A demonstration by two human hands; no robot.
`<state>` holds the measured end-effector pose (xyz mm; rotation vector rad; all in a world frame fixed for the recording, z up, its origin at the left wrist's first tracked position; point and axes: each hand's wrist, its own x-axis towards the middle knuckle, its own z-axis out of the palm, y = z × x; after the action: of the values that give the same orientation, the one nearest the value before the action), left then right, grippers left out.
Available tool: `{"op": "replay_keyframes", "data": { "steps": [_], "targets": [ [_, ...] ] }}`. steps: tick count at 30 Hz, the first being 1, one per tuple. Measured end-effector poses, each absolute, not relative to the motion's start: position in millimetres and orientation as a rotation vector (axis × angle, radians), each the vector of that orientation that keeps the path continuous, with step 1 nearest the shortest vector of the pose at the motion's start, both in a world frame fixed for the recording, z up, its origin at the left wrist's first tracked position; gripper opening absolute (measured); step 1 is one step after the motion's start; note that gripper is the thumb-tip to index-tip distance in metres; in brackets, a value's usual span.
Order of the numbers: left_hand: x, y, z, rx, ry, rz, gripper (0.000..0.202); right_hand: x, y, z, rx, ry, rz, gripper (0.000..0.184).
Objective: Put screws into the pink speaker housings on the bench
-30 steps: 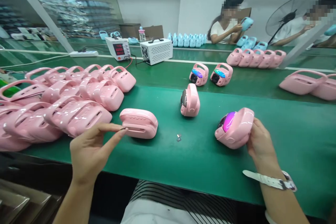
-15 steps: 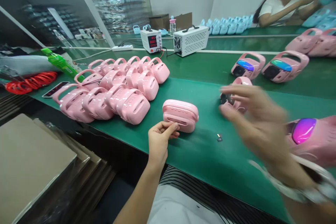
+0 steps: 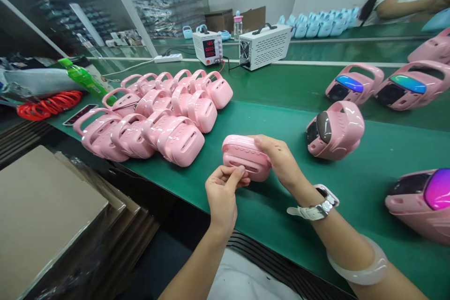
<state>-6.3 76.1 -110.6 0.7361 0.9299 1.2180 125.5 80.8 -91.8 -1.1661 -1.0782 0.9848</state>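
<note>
A pink portable speaker (image 3: 251, 164) with a carry handle stands on the green mat in front of me, its slotted side facing me. My right hand (image 3: 277, 154) is closed around its right end, thumb on top near the handle. My left hand (image 3: 225, 187) is pinched at the slot on the near face; whatever is between thumb and fingers is too small to make out. A white watch (image 3: 321, 204) is on my right wrist. To the right of my right hand stands another pink speaker (image 3: 335, 131) with an unlit dark panel.
Rows of pink speakers (image 3: 179, 143) stand at the left. Lit speakers (image 3: 351, 84) stand to the right. Behind are a power supply (image 3: 208, 48), a white metal box (image 3: 265, 47) and blue speakers (image 3: 316, 26). A green bottle (image 3: 84, 79) lies far left. A co-worker's arm (image 3: 404, 8) shows at upper right.
My right hand has left the speaker on the right and come across to grip the pink speaker in front of me. My left hand stays pinched at its slot. The view has shifted slightly.
</note>
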Motion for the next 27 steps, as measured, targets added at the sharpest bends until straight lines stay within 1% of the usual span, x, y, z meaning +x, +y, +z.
{"op": "replay_keyframes", "data": {
  "steps": [9, 13, 16, 19, 21, 22, 23, 25, 27],
  "targets": [
    [-5.7, 76.0, -107.2, 0.805, 0.974, 1.241, 0.021, 124.9, 82.0, -95.0, -1.145, -1.069, 0.97, 0.033],
    [-6.0, 77.3, -107.6, 0.873, 1.02, 1.197, 0.025, 124.3, 84.0, -94.9, -1.144, -1.06, 0.95, 0.034],
    [-10.3, 84.0, -114.6, 1.116, 1.111, 1.188, 0.033, 123.2, 85.2, -94.7, -1.15, -1.066, 0.929, 0.034],
    [-16.8, 99.5, -124.0, 1.42, 1.279, 1.387, 0.043, 122.2, 85.9, -94.7, -1.144, -1.078, 0.914, 0.032],
    [-21.1, 111.9, -127.0, 1.514, 1.328, 1.419, 0.065, 122.3, 86.0, -94.8, -1.137, -1.081, 0.9, 0.032],
    [-23.0, 117.3, -127.0, 1.544, 1.281, 1.352, 0.075, 122.8, 85.9, -94.9, -1.136, -1.083, 0.893, 0.032],
    [-24.6, 121.7, -126.2, 1.565, 1.187, 1.255, 0.079, 123.4, 85.8, -94.9, -1.135, -1.09, 0.89, 0.033],
    [-27.4, 126.4, -123.6, 1.568, 0.943, 1.058, 0.073, 125.0, 85.7, -95.3, -1.125, -1.11, 0.9, 0.035],
    [-29.8, 126.4, -121.7, 1.486, 0.754, 0.964, 0.067, 126.4, 85.9, -95.9, -1.109, -1.128, 0.931, 0.036]
  ]
}}
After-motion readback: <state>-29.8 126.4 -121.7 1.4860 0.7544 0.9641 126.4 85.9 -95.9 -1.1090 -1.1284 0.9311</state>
